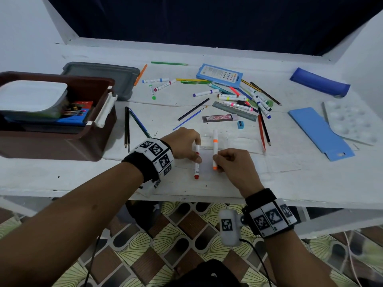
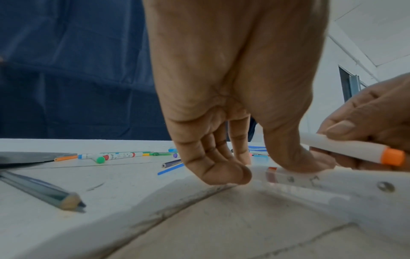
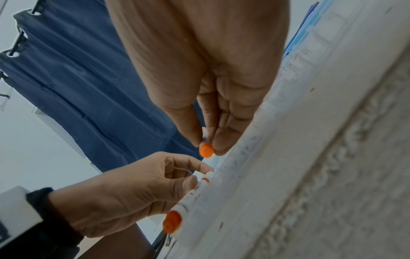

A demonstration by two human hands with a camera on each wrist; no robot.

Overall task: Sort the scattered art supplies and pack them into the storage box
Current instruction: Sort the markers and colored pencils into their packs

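In the lower middle of the head view my left hand (image 1: 183, 145) pinches the red-capped marker (image 1: 196, 162) between thumb and fingertips, pressing it down onto the white table (image 1: 83, 177). Just to its right my right hand (image 1: 232, 164) pinches the orange-capped marker (image 1: 215, 149) near its lower end, fingers curled round the barrel. The two markers lie nearly parallel, a little apart. A clear plastic sleeve (image 1: 234, 141) seems to lie under them, though it is too faint against the table to be sure.

The brown storage box (image 1: 62, 141) sits at the left edge of the frame, already holding a white tub (image 1: 31, 96) and a pack of brushes (image 1: 76, 112), with its grey lid (image 1: 103, 76) behind it. Most of the supplies are still loose in the upper middle: more markers, pencils, a ruler (image 1: 234, 110), a blue sharpener (image 1: 240, 124).

I judge the step in hand is gathering the markers into one set. To do it well I should keep both caps facing the same way, bring the barrels side by side until they touch, and hold each near its middle so neither rolls. Squaring the ends against the table would help before I carry them left to the box.
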